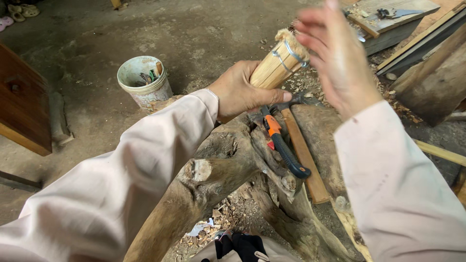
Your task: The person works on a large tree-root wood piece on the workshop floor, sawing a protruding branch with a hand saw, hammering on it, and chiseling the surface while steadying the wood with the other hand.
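Observation:
My left hand (242, 92) grips a bundle of thin pale wooden sticks (279, 63) held together by a metal wire ring near its frayed top end. The bundle tilts up and to the right. My right hand (337, 60) is raised just right of the bundle's top, fingers spread and blurred, holding nothing. Below my hands, a hammer with an orange and black handle (284, 148) and a wooden-handled hammer (303, 155) lie on a gnarled tree stump (228, 165).
A white bucket (144, 80) with tools stands on the dirt floor to the left. Wooden planks and a block (427, 63) lie at the right, a dark wooden panel (22, 104) at the far left. Wood chips litter the ground.

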